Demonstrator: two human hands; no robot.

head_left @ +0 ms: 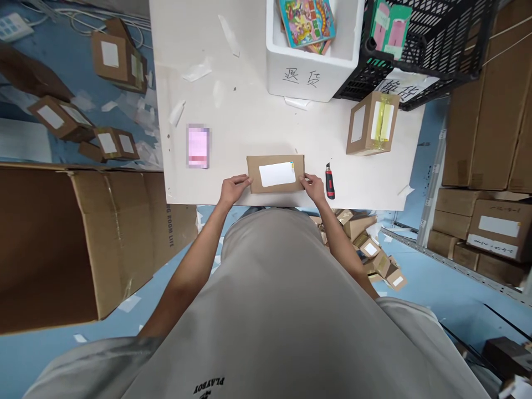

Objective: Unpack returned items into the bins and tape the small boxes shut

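Brown cardboard fills both grips: the left hand (233,189) pinches one end of a flat box (278,189) while the right hand (313,187) pinches the other, fingers nearly closed on its edges (thumbs partly hidden). It sits at the near edge of a white table (249,122); whether its underside touches, I cannot tell. Print on its label (276,174) is unreadable. Just right of the right hand lies a red-and-black knife (330,183); left, a pink object (198,145) is blurred into blocks. Beyond, a white bin (311,75), cut off above, holds colourful books (307,25). Beside it, a black crate (455,64), also cropped, contains a green-and-pink package (393,27). Far left, a large carton (124,221) gapes, its interior dark, its end out of frame.
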